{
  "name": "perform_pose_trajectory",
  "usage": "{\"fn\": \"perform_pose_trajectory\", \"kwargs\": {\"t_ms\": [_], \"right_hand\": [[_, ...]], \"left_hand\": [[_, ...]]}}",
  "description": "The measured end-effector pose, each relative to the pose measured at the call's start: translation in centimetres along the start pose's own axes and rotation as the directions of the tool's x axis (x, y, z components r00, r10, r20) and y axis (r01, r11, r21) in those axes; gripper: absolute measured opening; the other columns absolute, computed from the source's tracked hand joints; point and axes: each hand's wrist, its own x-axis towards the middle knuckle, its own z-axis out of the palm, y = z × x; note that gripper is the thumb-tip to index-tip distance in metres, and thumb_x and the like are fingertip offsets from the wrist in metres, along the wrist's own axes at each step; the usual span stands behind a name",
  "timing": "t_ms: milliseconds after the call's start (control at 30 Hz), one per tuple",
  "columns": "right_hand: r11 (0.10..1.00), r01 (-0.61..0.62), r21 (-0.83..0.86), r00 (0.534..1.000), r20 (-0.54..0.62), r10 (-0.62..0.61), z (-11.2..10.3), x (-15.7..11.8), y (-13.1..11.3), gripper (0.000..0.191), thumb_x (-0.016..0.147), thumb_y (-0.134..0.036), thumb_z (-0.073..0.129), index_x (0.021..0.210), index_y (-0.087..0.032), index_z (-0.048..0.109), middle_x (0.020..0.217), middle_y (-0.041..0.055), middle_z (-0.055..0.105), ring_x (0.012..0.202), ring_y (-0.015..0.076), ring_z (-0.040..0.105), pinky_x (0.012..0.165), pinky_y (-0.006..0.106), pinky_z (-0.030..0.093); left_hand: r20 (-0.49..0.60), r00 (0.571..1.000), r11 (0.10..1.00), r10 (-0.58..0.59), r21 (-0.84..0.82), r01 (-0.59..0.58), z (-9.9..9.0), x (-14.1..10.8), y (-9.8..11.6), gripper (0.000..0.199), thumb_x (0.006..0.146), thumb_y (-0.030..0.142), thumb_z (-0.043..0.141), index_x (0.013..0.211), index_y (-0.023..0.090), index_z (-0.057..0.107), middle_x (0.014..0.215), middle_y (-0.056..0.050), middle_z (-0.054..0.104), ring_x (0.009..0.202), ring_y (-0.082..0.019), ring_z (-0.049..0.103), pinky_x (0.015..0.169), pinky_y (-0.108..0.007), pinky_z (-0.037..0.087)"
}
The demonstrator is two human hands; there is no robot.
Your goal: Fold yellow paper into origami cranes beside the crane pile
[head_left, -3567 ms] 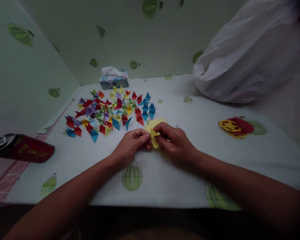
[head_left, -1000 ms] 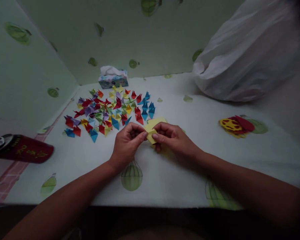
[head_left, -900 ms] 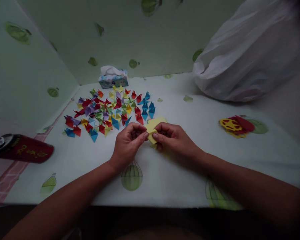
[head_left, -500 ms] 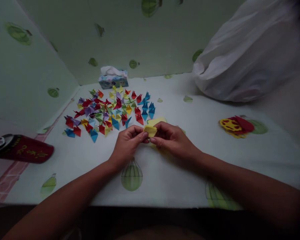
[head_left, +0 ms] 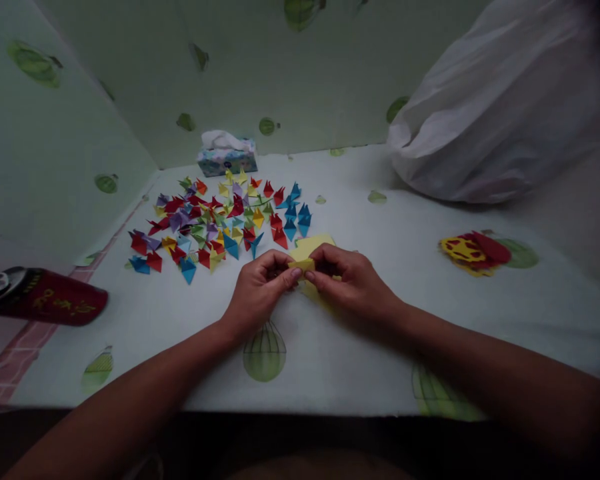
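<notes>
A small folded piece of yellow paper [head_left: 303,265] is pinched between both hands above the table. My left hand [head_left: 261,283] grips its left side with thumb and fingers, and my right hand [head_left: 351,280] does the same on the right. The fingers cover much of the fold. Just behind the hands lie pale yellow paper sheets [head_left: 316,245], partly hidden by them. To the left, a spread of folded paper cranes [head_left: 205,223] in red, blue, yellow, purple and green covers part of the cloth.
At the left edge lies a dark red drink can [head_left: 55,297]. A tissue box [head_left: 227,159] stands behind the cranes. Back right is a large white plastic bag [head_left: 475,140]; red and yellow cut-out pieces [head_left: 473,252] lie in front of it. The white tablecloth [head_left: 330,373] has balloon prints.
The folded yellow paper has been tipped and now shows a narrower face. Both thumbs have come closer together on it, and more of the sheets behind shows.
</notes>
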Motion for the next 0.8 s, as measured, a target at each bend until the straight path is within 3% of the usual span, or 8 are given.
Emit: {"fn": "perform_pose_trajectory", "kwargs": {"t_ms": [133, 233, 400, 800], "right_hand": [[0.997, -0.045, 0.063, 0.999, 0.003, 0.045, -0.08, -0.01, 0.07, 0.016, 0.087, -0.027, 0.062, 0.078, -0.019, 0.052, 0.067, -0.0029, 0.052, 0.061, 0.0112, 0.044, 0.058, 0.026, 0.036], [0.998, -0.041, 0.041, 0.999, 0.016, 0.041, -0.10, -0.01, 0.09, 0.017, 0.088, -0.025, 0.062, 0.076, -0.020, 0.051, 0.067, -0.0029, 0.052, 0.061, 0.0110, 0.045, 0.058, 0.026, 0.036], [1.000, -0.010, 0.020, 1.000, -0.009, 0.010, -0.03, -0.07, -0.01, 0.020, 0.087, -0.024, 0.063, 0.074, -0.020, 0.049, 0.068, -0.0026, 0.053, 0.062, 0.0109, 0.044, 0.058, 0.026, 0.035], [1.000, 0.007, 0.010, 1.000, -0.009, -0.006, 0.03, -0.10, 0.00, 0.015, 0.087, -0.021, 0.061, 0.076, -0.020, 0.052, 0.068, -0.0016, 0.056, 0.064, 0.0123, 0.049, 0.061, 0.027, 0.038]], "left_hand": [[0.017, 1.000, 1.000, -0.010, -0.020, 0.010, 0.09, -0.11, -0.04, 0.024, 0.080, 0.034, 0.078, 0.091, 0.018, 0.065, 0.076, 0.001, 0.064, 0.066, -0.010, 0.059, 0.065, -0.023, 0.051], [-0.010, 0.998, 0.998, 0.057, 0.021, -0.057, 0.13, -0.24, -0.11, 0.028, 0.080, 0.030, 0.078, 0.102, 0.021, 0.064, 0.084, 0.001, 0.064, 0.073, -0.011, 0.061, 0.070, -0.024, 0.052], [0.006, 0.980, 0.965, 0.197, 0.172, -0.195, 0.14, -0.44, -0.05, 0.015, 0.084, 0.029, 0.075, 0.092, 0.022, 0.065, 0.087, 0.000, 0.066, 0.081, -0.013, 0.062, 0.080, -0.025, 0.052], [-0.015, 0.992, 0.964, 0.124, 0.241, -0.117, -0.28, -0.48, 0.70, 0.021, 0.089, 0.035, 0.067, 0.078, 0.017, 0.068, 0.073, -0.002, 0.066, 0.069, -0.013, 0.058, 0.067, -0.026, 0.046]]}}
